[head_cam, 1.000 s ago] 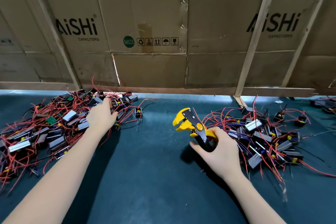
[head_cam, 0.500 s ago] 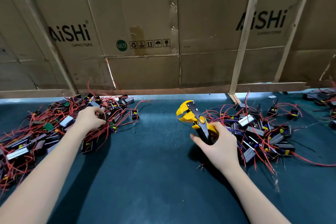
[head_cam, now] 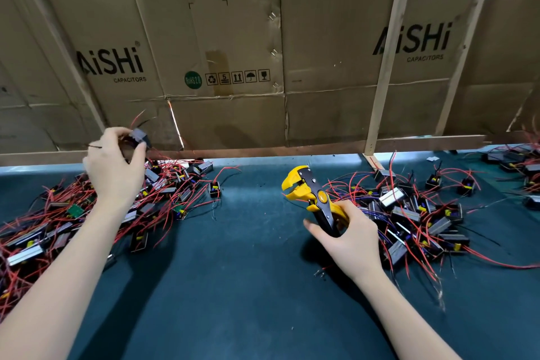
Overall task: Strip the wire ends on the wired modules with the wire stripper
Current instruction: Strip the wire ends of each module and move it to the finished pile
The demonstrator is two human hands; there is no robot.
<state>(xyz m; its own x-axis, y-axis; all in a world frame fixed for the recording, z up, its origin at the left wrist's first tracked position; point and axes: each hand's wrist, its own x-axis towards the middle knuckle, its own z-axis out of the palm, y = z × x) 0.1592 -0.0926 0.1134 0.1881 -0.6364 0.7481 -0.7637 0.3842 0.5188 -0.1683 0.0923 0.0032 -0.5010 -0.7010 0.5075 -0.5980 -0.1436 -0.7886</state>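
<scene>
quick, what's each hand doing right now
Left hand: grips a wired module, lifted above the left pile.
Right hand: grips the wire stripper, its jaws open.

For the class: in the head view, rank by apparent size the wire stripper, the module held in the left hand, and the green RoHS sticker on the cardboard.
1. wire stripper, clearly largest, gripped by the right hand.
2. module in the left hand and RoHS sticker: similar; the module is partly hidden and nearer the camera, so unranked.
</scene>
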